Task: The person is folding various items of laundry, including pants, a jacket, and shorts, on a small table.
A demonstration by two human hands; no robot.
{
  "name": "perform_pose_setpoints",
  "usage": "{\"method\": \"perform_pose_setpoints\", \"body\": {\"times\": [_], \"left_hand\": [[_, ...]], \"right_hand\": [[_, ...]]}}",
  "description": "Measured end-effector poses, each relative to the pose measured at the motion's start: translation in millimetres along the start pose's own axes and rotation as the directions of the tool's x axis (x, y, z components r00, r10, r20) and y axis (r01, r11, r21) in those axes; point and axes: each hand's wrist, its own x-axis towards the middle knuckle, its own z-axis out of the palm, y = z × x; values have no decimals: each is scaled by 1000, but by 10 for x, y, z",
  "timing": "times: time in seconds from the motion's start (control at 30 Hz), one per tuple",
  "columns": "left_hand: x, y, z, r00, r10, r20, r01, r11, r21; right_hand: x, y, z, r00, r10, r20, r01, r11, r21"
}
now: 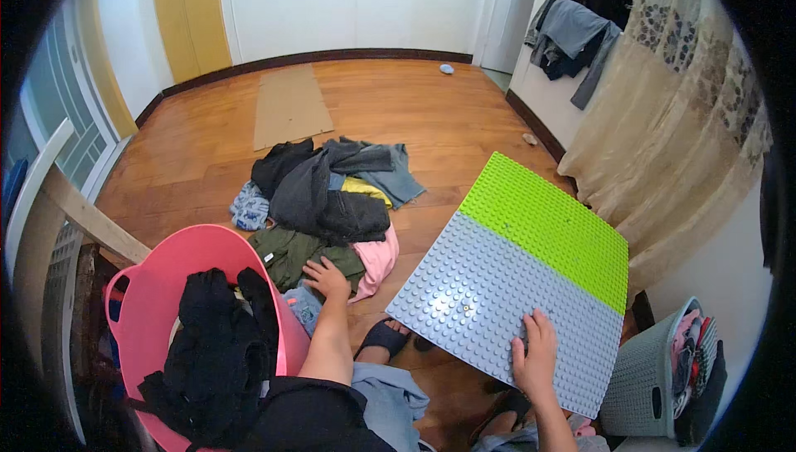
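Observation:
My left hand [329, 279] reaches past the pink basket, its fingers spread on an olive-green garment [286, 255] at the near side of a clothes heap on the floor. Dark grey jeans [332, 203], a yellow cloth [365, 190] and a pink garment [378, 261] lie in the same heap. My right hand [537, 357] rests with its fingers extended on the grey half of a studded building-block tabletop [464, 286], whose far half is bright green. Black clothes [215, 352] sit inside the pink basket [290, 328] at my left.
A grey woven basket [638, 398] full of clothes stands at the right. Past the heap, a flat cardboard sheet [290, 108] lies on the wooden floor. Clothes [572, 33] hang over a ledge beside a beige curtain [663, 128]. A wooden chair [91, 220] stands at the left.

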Motion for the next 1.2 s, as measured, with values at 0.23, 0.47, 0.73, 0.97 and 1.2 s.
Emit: {"method": "perform_pose_setpoints", "body": {"times": [0.23, 0.47, 0.73, 0.97, 1.2], "left_hand": [[34, -303, 6, 994, 63, -88, -70, 994, -78], [447, -324, -132, 945, 108, -308, -106, 994, 25], [744, -423, -131, 1000, -3, 20, 11, 908, -418], [576, 191, -541, 691, -686, 227, 237, -82, -968], [-136, 1129, -2005, 955, -281, -100, -291, -805, -518]], "right_hand": [[12, -30, 1, 1000, 4, 26, -4, 1000, -4], [-23, -38, -20, 999, 4, 45, -2, 1000, -29], [-10, -21, -5, 999, 12, 39, -10, 999, -49], [11, -24, 19, 998, -52, -29, 50, 998, -44], [1, 24, 75, 994, -76, -79, 73, 996, -46]]}}
